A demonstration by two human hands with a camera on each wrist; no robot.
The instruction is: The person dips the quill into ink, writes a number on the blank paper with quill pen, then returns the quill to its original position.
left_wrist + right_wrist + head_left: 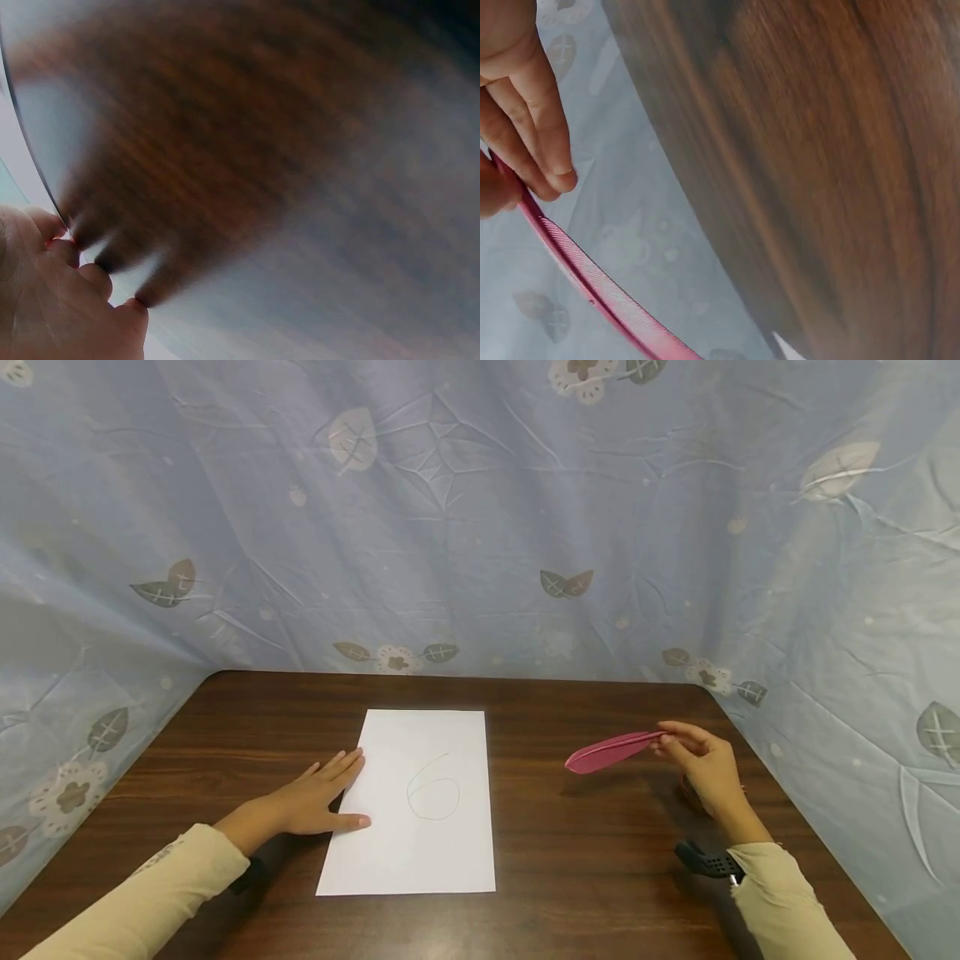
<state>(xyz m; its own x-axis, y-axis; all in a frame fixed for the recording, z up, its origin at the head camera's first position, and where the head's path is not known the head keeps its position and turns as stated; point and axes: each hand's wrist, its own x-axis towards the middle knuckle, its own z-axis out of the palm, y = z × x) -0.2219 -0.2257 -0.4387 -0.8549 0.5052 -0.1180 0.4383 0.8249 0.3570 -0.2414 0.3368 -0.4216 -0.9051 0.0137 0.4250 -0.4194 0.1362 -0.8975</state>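
On the table lies a white sheet of paper (408, 868) with a thin line drawing (433, 797) shaped like a 6. My left hand (315, 797) rests flat over the sheet's left edge, fingers extended and spread, thumb on the paper. In the left wrist view the palm side of that hand (60, 300) shows against the table. To the right of the sheet my right hand (701, 764) pinches a pink feather (611, 752) by its quill end. The feather's broad tip points left, above the tabletop. The right wrist view shows thumb and fingers on the quill, with fine barbs along the feather (607, 292).
The dark brown wooden table (555, 860) is bordered at the back and sides by a light blue curtain (480, 543) with leaf and flower prints. A black strap (705, 860) sits on the right wrist.
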